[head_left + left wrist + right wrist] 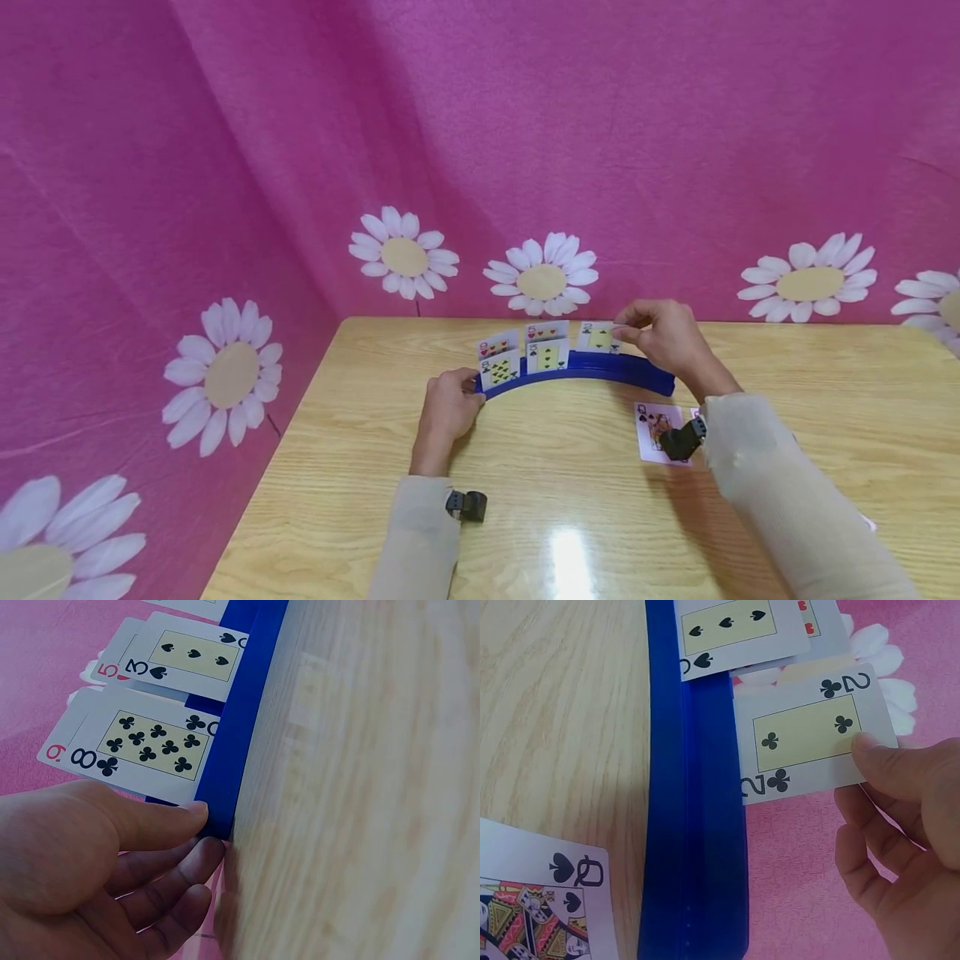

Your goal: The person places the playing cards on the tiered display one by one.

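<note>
A curved blue card holder [592, 365] stands on the table. My left hand [450, 407] grips its left end, thumb [184, 821] on the front and fingers beneath. In the holder's left part stand the eight of clubs [154, 742] and the three of spades [193, 656], each before a red-marked card. My right hand [670, 337] pinches the outer edge of the two of clubs [810, 735] between thumb and fingers. The lower edge of that card meets the back of the holder, right of the three of spades.
A queen of spades [654, 429] lies face up on the wooden table [540, 467], in front of the holder's right end. Another card is partly hidden under the right forearm. Pink cloth [637, 150] with daisies hangs behind and to the left of the table.
</note>
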